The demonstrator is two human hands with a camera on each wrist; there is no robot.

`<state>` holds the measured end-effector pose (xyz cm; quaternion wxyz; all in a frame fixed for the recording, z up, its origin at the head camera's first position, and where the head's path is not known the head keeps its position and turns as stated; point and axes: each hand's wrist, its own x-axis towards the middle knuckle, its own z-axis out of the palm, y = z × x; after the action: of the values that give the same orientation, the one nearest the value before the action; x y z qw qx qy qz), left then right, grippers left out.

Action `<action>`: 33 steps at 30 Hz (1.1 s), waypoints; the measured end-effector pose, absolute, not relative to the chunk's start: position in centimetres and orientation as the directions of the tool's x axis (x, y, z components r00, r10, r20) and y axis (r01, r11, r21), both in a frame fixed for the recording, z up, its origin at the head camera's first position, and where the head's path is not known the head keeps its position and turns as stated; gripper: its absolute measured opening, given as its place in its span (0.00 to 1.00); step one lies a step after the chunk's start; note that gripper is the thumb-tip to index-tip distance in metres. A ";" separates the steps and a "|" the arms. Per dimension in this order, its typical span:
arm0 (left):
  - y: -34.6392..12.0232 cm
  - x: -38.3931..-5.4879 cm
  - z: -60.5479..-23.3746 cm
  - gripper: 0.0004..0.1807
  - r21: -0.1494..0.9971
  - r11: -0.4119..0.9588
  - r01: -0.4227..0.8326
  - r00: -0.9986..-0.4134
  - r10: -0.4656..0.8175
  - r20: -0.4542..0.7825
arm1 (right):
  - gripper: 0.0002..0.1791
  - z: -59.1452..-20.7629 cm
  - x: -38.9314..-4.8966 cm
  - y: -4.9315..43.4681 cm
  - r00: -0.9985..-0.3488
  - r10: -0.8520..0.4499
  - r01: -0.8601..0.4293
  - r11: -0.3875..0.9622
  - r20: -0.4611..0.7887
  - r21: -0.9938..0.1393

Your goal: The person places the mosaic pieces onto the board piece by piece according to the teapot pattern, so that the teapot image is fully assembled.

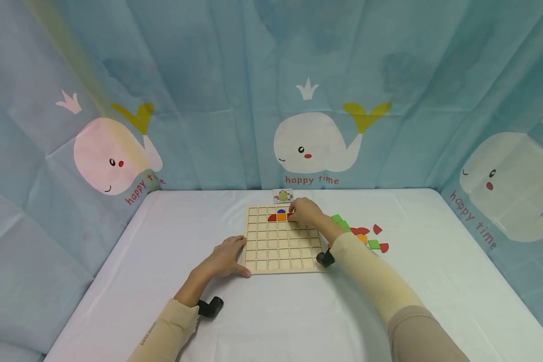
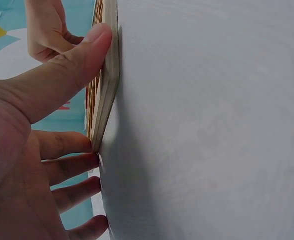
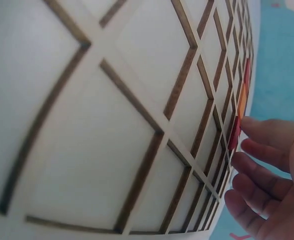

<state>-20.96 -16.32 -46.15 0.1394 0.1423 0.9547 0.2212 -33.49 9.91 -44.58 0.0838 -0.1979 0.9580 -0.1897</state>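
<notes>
Pinching a red piece between thumb and forefinger of the right hand, low over an upper cell of the board; loosely bent in its other fingers. Impossible to tell whether fully seated. To be found just left of those fingertips, set in cells: an orange piece, a blue piece directly beyond it, and another red piece farther left. Touching the board's left edge with the left hand, fingers spread apart and nearly straight, thumb on the rim by the near corner. Scattered to the right of the right hand: loose pieces in green, red and orange. Just past the right hand, showing a small coloured design: a card. Readable beyond both hands, in red on the curtain under each whale: "happy time". Printed also on the sleeves behind both hands, but too small to read with certainty.
</notes>
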 end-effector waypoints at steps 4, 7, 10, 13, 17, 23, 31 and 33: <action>-16.3 -21.0 -46.1 0.54 0.460 0.863 0.212 -0.920 0.334 -0.204 | 0.12 -44.5 -33.5 9.9 -0.906 -0.414 -0.344 0.846 -0.095 -0.407; -16.2 -21.0 -46.1 0.54 0.458 0.863 0.215 -0.919 0.337 -0.203 | 0.11 -44.4 -33.4 10.0 -0.904 -0.417 -0.343 0.841 -0.096 -0.418; -16.2 -21.0 -46.0 0.54 0.456 0.864 0.211 -0.920 0.334 -0.206 | 0.12 -44.3 -33.3 10.2 -0.904 -0.416 -0.337 0.835 -0.097 -0.436; -16.3 -21.0 -46.1 0.54 0.448 0.868 0.213 -0.920 0.332 -0.207 | 0.13 -44.1 -33.3 10.6 -0.902 -0.423 -0.341 0.822 -0.088 -0.455; -16.2 -21.0 -46.0 0.54 0.450 0.867 0.212 -0.920 0.332 -0.208 | 0.14 -43.3 -33.1 11.2 -0.896 -0.440 -0.363 0.801 -0.057 -0.476; -16.0 -21.0 -46.0 0.54 0.459 0.864 0.208 -0.920 0.332 -0.207 | 0.15 -41.8 -32.4 13.1 -0.891 -0.455 -0.407 0.790 0.007 -0.459; -16.1 -21.0 -45.9 0.54 0.454 0.869 0.194 -0.924 0.318 -0.214 | 0.16 -41.3 -31.4 17.2 -0.918 -0.396 -0.359 0.815 0.015 -0.454; -16.1 -21.0 -45.9 0.54 0.453 0.870 0.196 -0.922 0.320 -0.216 | 0.16 -41.4 -31.2 18.3 -0.930 -0.368 -0.329 0.828 0.002 -0.455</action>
<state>-20.97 -16.14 -45.94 0.1436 0.1351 0.9562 0.2166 -31.18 18.26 -41.44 0.0429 -0.1824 0.9550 -0.2301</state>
